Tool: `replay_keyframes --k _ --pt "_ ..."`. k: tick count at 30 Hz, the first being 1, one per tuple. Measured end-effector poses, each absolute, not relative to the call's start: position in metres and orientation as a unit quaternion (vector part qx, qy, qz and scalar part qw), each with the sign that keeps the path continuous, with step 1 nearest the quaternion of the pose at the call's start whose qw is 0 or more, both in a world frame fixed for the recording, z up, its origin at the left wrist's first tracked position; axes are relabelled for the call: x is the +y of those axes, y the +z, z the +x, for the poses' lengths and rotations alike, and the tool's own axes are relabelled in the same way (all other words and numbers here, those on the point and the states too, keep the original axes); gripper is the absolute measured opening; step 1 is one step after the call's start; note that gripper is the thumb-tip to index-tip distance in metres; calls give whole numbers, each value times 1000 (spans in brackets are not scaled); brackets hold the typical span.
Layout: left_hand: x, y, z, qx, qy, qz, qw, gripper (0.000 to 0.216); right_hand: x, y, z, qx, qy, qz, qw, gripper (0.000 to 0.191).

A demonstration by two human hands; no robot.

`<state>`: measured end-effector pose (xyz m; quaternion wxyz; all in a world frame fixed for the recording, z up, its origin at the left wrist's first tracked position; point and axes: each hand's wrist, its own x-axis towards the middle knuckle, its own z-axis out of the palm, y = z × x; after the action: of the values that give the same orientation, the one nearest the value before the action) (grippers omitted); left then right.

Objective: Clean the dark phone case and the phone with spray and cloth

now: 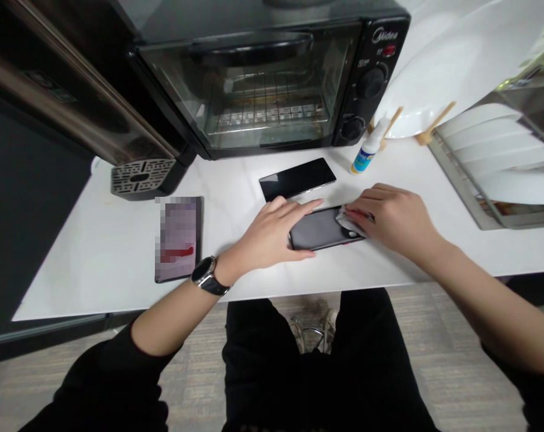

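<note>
A dark phone (319, 229) lies flat on the white counter (119, 240) in front of me. My left hand (272, 235), with a watch on its wrist, clamps the phone's left end between thumb and fingers. My right hand (391, 217) presses a small white wipe (349, 219) down on the phone's right end, fingers closed over it. A second dark phone (296, 178) rests just behind, screen up. A third phone (178, 238) with a lit screen lies to the left.
A black toaster oven (272, 78) stands at the back, and a dark appliance with a drip tray (139, 178) at the left. A small white spray bottle (366, 150) stands by the oven. White plates (497, 144) sit in a rack at the right.
</note>
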<state>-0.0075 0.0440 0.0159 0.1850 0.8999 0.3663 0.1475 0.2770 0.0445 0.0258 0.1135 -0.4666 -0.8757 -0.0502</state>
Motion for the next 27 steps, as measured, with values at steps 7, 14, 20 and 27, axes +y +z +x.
replay_keyframes --k 7,14,20,27 --pt "45 12 -9 377 156 892 195 109 40 15 193 -917 124 -331 184 18" --pt "41 17 -6 372 129 900 187 103 35 34 279 -918 186 -331 115 20" --pt "41 18 -8 370 140 902 171 97 44 42 307 -913 10 -401 76 17" --pt "45 16 -9 372 141 899 181 100 50 19 243 -896 56 -406 172 19"
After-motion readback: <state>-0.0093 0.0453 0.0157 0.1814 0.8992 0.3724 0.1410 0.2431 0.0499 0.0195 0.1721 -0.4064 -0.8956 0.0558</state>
